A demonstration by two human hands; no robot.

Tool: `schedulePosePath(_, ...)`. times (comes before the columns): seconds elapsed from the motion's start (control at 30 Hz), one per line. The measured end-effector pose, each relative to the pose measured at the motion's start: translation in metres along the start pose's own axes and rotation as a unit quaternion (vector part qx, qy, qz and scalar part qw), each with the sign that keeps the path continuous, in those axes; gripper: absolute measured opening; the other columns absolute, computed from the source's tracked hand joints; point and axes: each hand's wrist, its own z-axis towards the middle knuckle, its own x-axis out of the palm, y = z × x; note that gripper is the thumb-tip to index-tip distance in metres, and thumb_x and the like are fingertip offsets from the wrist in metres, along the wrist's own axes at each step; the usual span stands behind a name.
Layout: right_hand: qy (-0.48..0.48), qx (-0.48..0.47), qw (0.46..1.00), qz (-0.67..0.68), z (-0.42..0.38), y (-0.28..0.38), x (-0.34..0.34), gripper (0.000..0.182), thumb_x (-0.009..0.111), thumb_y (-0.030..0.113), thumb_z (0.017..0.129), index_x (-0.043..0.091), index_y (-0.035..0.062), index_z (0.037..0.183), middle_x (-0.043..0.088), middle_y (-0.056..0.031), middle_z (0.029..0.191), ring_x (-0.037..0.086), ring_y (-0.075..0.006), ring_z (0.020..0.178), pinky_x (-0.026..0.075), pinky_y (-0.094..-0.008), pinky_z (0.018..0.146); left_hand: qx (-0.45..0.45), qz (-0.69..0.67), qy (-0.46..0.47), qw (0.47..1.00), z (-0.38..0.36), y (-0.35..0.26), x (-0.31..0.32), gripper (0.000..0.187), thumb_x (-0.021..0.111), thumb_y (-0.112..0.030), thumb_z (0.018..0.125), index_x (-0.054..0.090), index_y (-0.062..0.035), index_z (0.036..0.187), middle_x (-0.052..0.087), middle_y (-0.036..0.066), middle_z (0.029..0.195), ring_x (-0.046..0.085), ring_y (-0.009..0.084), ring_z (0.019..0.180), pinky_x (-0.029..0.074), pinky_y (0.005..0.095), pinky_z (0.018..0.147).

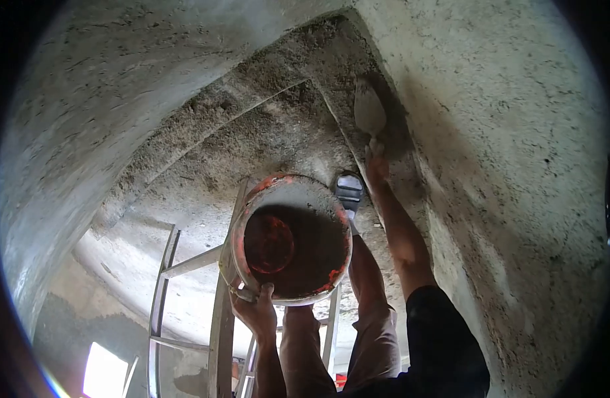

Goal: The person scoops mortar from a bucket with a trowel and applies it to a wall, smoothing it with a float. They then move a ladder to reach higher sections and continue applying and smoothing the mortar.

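Observation:
My left hand (255, 310) grips the lower left rim of a round bucket (305, 245), whose mouth faces the camera. Grey residue coats its inside, and reddish patches show on the rim and bottom. Stretched forward at the upper right, my right hand (376, 164) is closed round the handle of a trowel (369, 113). The trowel's grey blade points away from me, over the rough dark surface beside the right wall.
A metal ladder (222, 325) stands at the lower left, partly behind the bucket. Rough plastered walls (510, 132) rise on both sides. A foot in a strapped sandal (349, 192) is beyond the bucket. Straight ridges (232, 119) cross the rough surface. A bright opening (105, 373) shows bottom left.

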Motion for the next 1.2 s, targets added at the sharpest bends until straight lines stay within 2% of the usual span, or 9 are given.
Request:
schedulePosePath(0.17, -0.046, -0.021, 0.994, 0.099, 0.063, 0.056, -0.043, 0.039, 0.047, 0.032, 0.091, 0.045, 0.0017, 0.115, 0.058, -0.0213, 0.092, 0.058, -0.0389, 0.083, 0.048, -0.0464, 0.071, 0.052, 0.069, -0.017, 0.996, 0.014, 0.009, -0.007, 0.047, 0.070, -0.007, 0.060, 0.058, 0.0028, 0.104, 0.053, 0.015, 0.109, 0.054, 0.0289, 0.092, 0.044, 0.0397, 0.079)
schedulePosePath(0.23, -0.144, -0.144, 0.967, 0.156, 0.098, 0.070, -0.049, 0.041, 0.048, 0.036, 0.090, 0.046, -0.0005, 0.109, 0.058, -0.0245, 0.088, 0.057, -0.0427, 0.082, 0.048, -0.0472, 0.064, 0.099, 0.077, -0.038, 0.991, 0.020, 0.012, -0.006, 0.050, 0.068, -0.004, 0.060, 0.055, 0.0020, 0.108, 0.054, 0.013, 0.098, 0.055, 0.0247, 0.084, 0.045, 0.0357, 0.075)
schedulePosePath(0.33, -0.040, -0.035, 0.990, 0.134, 0.144, 0.107, -0.067, 0.041, 0.050, 0.038, 0.089, 0.045, 0.0001, 0.105, 0.058, -0.0255, 0.085, 0.058, -0.0430, 0.080, 0.048, -0.0476, 0.064, 0.150, 0.058, -0.055, 0.985, 0.026, 0.010, -0.007, 0.054, 0.065, -0.002, 0.061, 0.051, 0.0010, 0.112, 0.055, 0.011, 0.088, 0.055, 0.0203, 0.077, 0.046, 0.0317, 0.072)
schedulePosePath(0.63, -0.039, -0.034, 0.984, 0.169, 0.154, 0.116, -0.060, 0.040, 0.051, 0.036, 0.089, 0.045, -0.0026, 0.099, 0.058, -0.0246, 0.080, 0.058, -0.0441, 0.076, 0.047, -0.0493, 0.062, 0.121, 0.029, -0.040, 0.991, 0.026, -0.001, -0.012, 0.054, 0.067, -0.005, 0.058, 0.053, -0.0003, 0.110, 0.054, 0.010, 0.085, 0.054, 0.0223, 0.075, 0.045, 0.0351, 0.071)
schedulePosePath(0.77, -0.143, -0.091, 0.954, 0.247, 0.131, 0.121, -0.079, 0.038, 0.052, 0.035, 0.089, 0.047, -0.0014, 0.098, 0.058, -0.0247, 0.080, 0.058, -0.0440, 0.076, 0.046, -0.0486, 0.062, 0.083, -0.005, -0.026, 0.996, 0.022, 0.003, -0.015, 0.055, 0.068, -0.006, 0.057, 0.052, 0.0016, 0.109, 0.055, 0.012, 0.088, 0.056, 0.0232, 0.078, 0.046, 0.0358, 0.071)
schedulePosePath(0.83, -0.057, 0.003, 0.960, 0.274, 0.107, 0.129, -0.117, 0.038, 0.056, 0.036, 0.087, 0.049, 0.0002, 0.099, 0.058, -0.0243, 0.081, 0.058, -0.0428, 0.077, 0.046, -0.0464, 0.063, 0.112, 0.000, -0.029, 0.993, 0.019, 0.006, -0.020, 0.055, 0.068, -0.006, 0.057, 0.052, 0.0017, 0.110, 0.056, 0.012, 0.088, 0.056, 0.0236, 0.077, 0.046, 0.0357, 0.071)
schedulePosePath(1.03, -0.170, -0.071, 0.935, 0.305, 0.015, 0.128, -0.244, 0.054, 0.072, 0.035, 0.072, 0.050, 0.0028, 0.110, 0.060, -0.0195, 0.087, 0.059, -0.0343, 0.077, 0.046, -0.0417, 0.068, 0.123, -0.084, -0.027, 0.989, -0.008, -0.029, -0.063, 0.045, 0.071, -0.010, 0.056, 0.057, 0.0041, 0.097, 0.054, 0.013, 0.088, 0.056, 0.0298, 0.077, 0.044, 0.0399, 0.070)
schedulePosePath(1.13, 0.039, -0.013, 0.936, 0.349, -0.046, 0.130, -0.380, 0.070, 0.068, 0.043, 0.074, 0.042, 0.0030, 0.125, 0.057, -0.0238, 0.108, 0.056, -0.0380, 0.099, 0.045, -0.0435, 0.082, 0.200, -0.084, -0.054, 0.975, -0.030, -0.036, -0.097, 0.044, 0.069, -0.005, 0.058, 0.053, 0.0008, 0.098, 0.056, 0.013, 0.087, 0.057, 0.0252, 0.076, 0.046, 0.0348, 0.068)
schedulePosePath(1.2, -0.001, -0.054, 0.966, 0.252, -0.084, 0.121, -0.428, 0.076, 0.066, 0.051, 0.072, 0.041, 0.0060, 0.129, 0.059, -0.0220, 0.106, 0.059, -0.0369, 0.093, 0.047, -0.0416, 0.080, 0.158, -0.100, -0.061, 0.981, -0.046, -0.048, -0.117, 0.041, 0.069, -0.004, 0.059, 0.052, 0.0012, 0.096, 0.055, 0.013, 0.084, 0.057, 0.0262, 0.074, 0.047, 0.0357, 0.068)
